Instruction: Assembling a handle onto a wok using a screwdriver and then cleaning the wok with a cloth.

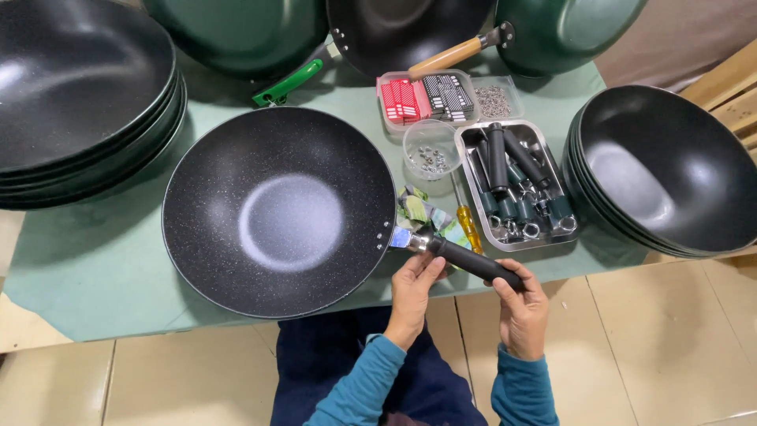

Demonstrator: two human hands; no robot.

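where the counter (95, 268) carries its green mat, a stack of dark wok bowls (75, 102) sits at the far left, well apart from the work. next to the right, the speckled black wok (280, 209) lies flat on the mat with its bowl facing up and its rim near the counter's front edge; this is the piece in hand. its black handle (473, 263) projects to the right and slightly toward the person, past the counter edge.

the left hand (412, 293) is closed lightly on the handle where it meets the metal bracket (404, 239), thumb and fingertips pinching the joint from below. the right hand (520, 312) is clamped around the far end of the handle, fingers wrapped over the grip.

to do this step well, in judgement: keep the left hand steady at the bracket so the wok does not rotate on the mat, and let the right hand align or turn the handle along its own axis, without levering it up or down. the bowl should stay flat on the mat throughout.

just behind the handle lie crumpled printed wrappers (426, 214) and a yellow-handled screwdriver (467, 221). behind these stand a clear cup of small fasteners (430, 150) and a divided plastic box (430, 96) with red and dark parts. further right, a metal tray (569, 230) holds spare black handles and fittings. at the far right sits a second stack of dark wok bowls (662, 170).
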